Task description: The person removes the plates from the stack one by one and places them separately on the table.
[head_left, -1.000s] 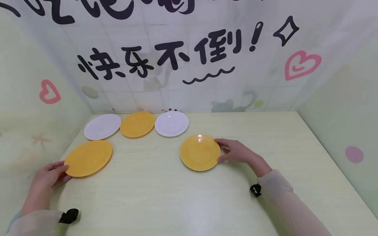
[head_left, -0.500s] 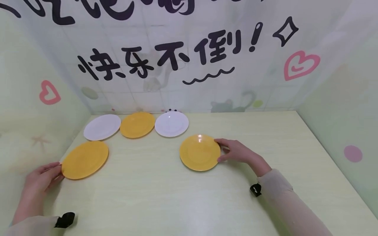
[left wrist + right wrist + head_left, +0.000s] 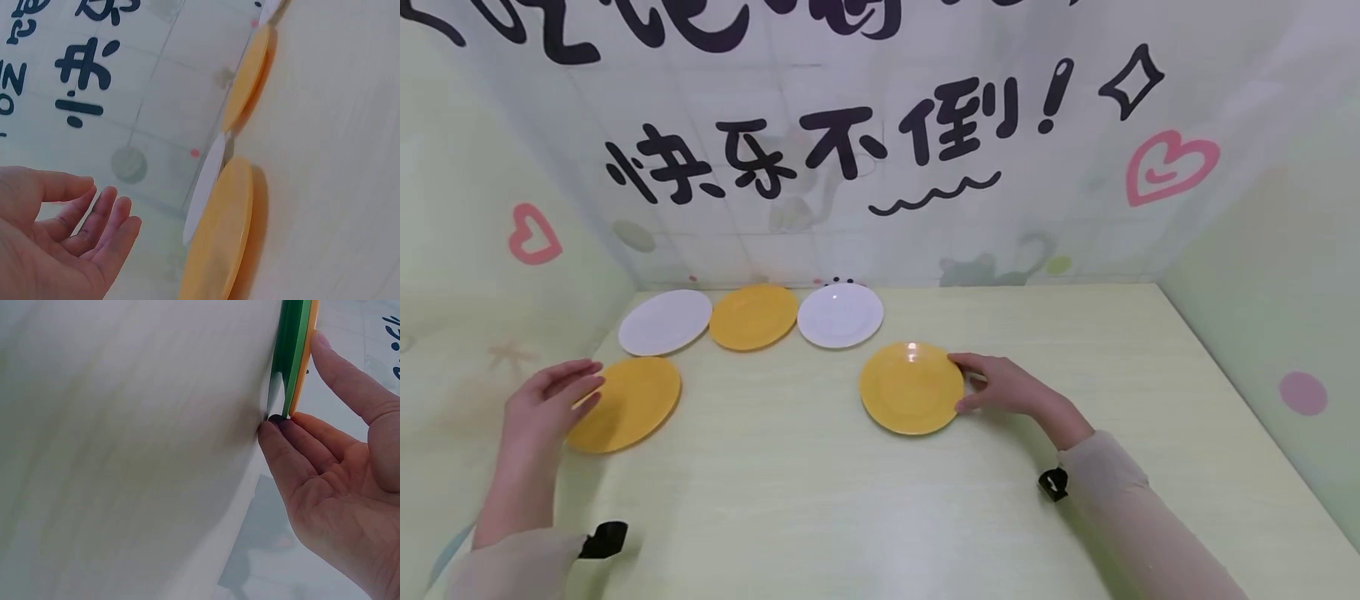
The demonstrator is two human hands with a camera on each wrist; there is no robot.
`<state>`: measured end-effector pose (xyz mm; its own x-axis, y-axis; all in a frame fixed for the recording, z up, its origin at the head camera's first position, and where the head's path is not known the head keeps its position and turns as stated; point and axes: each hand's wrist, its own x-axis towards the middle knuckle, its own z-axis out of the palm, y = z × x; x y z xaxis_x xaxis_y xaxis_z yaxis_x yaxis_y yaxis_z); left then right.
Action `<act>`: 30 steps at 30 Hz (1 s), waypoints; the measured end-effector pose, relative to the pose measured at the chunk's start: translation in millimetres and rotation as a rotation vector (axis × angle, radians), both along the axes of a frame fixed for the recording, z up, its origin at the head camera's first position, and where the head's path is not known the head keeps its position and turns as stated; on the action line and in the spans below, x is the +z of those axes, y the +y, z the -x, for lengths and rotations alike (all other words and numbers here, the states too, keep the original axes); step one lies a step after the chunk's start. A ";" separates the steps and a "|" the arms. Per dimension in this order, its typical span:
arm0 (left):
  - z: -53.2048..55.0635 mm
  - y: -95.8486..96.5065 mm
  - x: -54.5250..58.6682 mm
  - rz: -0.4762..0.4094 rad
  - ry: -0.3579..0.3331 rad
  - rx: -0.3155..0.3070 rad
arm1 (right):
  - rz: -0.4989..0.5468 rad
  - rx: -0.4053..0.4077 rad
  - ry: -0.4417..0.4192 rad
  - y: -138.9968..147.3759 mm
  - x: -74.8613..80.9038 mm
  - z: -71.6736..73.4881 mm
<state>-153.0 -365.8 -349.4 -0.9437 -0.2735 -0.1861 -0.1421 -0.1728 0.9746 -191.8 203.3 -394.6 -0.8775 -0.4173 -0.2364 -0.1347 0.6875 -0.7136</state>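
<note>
A yellow plate (image 3: 638, 400) lies at the left of the table. Over its left edge hovers my left hand (image 3: 546, 404), fingers loosely bent and holding nothing; the left wrist view shows the hand (image 3: 75, 240) apart from that plate (image 3: 228, 234). Near the middle of the table is another yellow plate (image 3: 912, 388), on top of a stack. My right hand (image 3: 997, 385) grips the right side of this stack by thumb and fingertips. From the right wrist, a green plate (image 3: 299, 359) shows beneath the yellow one, with the thumb against the upper rim and the fingers low by the tabletop.
Along the back edge, left of centre, stand a white plate (image 3: 666, 322), a yellow plate (image 3: 753, 317) and another white plate (image 3: 840, 315) in a row. A printed cloth backdrop (image 3: 820, 242) rises behind the table (image 3: 820, 492), with walls at both sides.
My left hand has let go of the left yellow plate, after shifting it slightly leftward, and has risen forward over its edge. The right hand and its stack have stayed put.
</note>
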 end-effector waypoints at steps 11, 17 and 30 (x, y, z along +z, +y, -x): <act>30.2 97.5 -6.7 0.121 0.000 -0.276 | -0.007 -0.019 -0.008 1.4 -1.6 -0.6; 38.5 147.8 -19.1 0.243 -0.043 -0.401 | 0.013 -0.011 -0.018 -1.0 -2.6 -2.8; 53.1 229.7 -42.3 0.214 -0.095 -0.552 | 0.013 0.000 -0.003 0.5 1.0 -1.6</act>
<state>-206.2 -136.1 -391.7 -0.9387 0.2122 -0.2719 -0.2437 0.1498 0.9582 -190.1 203.8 -393.6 -0.8771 -0.4200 -0.2331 -0.1325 0.6780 -0.7230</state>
